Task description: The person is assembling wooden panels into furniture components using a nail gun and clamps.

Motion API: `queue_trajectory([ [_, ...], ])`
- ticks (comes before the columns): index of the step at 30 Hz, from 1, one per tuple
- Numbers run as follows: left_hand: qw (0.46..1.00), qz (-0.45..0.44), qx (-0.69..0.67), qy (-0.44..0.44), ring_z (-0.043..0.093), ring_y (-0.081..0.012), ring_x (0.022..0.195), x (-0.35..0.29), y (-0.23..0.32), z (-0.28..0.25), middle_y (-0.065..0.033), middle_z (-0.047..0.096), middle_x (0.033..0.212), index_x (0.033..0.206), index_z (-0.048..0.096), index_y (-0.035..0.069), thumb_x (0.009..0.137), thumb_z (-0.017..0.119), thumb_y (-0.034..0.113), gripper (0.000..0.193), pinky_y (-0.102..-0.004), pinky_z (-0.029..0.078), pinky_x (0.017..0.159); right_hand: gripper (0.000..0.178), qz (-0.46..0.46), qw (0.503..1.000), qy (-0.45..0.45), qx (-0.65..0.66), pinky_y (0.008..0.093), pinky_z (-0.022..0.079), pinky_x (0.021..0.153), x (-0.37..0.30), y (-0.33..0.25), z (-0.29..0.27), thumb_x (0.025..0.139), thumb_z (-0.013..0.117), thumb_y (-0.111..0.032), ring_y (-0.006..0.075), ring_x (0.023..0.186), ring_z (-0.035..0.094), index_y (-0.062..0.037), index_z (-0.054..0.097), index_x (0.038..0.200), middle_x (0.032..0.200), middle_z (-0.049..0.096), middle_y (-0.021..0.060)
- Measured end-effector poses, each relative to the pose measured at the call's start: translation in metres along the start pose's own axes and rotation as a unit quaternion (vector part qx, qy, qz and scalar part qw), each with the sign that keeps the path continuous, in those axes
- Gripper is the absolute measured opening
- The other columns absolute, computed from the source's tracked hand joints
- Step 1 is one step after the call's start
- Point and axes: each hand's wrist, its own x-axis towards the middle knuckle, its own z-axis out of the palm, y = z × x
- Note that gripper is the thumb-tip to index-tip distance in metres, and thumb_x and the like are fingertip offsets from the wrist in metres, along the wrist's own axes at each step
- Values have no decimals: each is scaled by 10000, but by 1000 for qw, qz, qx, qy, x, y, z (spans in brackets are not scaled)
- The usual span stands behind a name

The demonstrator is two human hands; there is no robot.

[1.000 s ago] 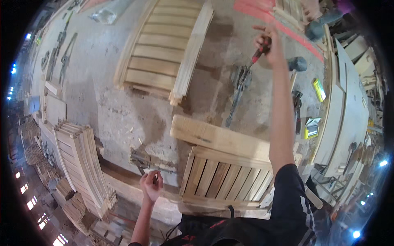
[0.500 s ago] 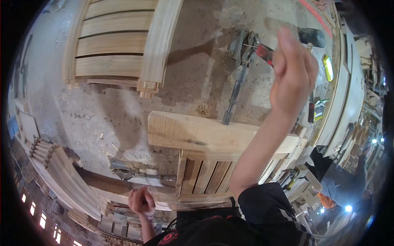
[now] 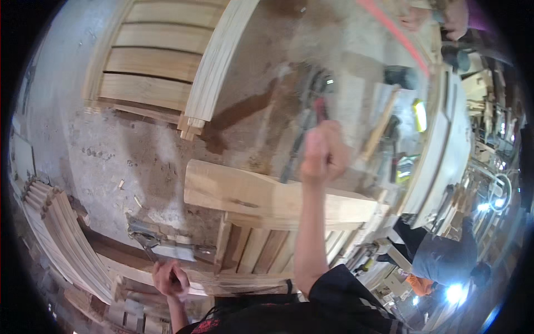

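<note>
My right hand (image 3: 324,150) is closed round a red-handled screwdriver (image 3: 320,108), blurred by motion, above the worktable. Beneath and beside it lies a long dark metal tool (image 3: 297,142), one end near a slatted wooden piece (image 3: 278,192) with a thick, curved board along its far side. This piece lies in front of me, below my right forearm. At the lower left, my left hand (image 3: 171,278) hangs near the bench edge with curled fingers; whether anything is in them cannot be made out. A metal clamp-like tool (image 3: 143,232) lies just beyond it.
A slatted wooden panel (image 3: 147,64) lies at the far left, and stacked wooden strips (image 3: 69,239) at the near left. A black-headed mallet (image 3: 400,77) and a yellow-edged item (image 3: 420,115) lie at right. Another person's hands (image 3: 456,19) show at the far right; a person in grey (image 3: 445,256) is beyond.
My right hand has moved left and nearer with the screwdriver, and its handle now points away from me. My left hand stays low and curled. The view has shifted slightly.
</note>
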Motion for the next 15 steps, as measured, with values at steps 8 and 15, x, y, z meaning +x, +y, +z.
queue_trajectory([
  [8,977,-157,-70,124,556,-318,643,-16,9,19,-123,562,695,842,618,53,846,602,68,22,-429,457,613,168,149,984,-97,-19,286,475,697,-87,-79,-121,892,617,-144,160,694,584,-4,623,798,749,619,60],
  [15,972,-114,-141,152,569,-383,674,-17,18,14,-173,588,688,798,601,29,871,592,124,120,-463,467,620,217,412,822,40,-392,407,493,820,-281,-68,-413,885,582,-135,323,824,611,20,635,1026,868,632,169],
])
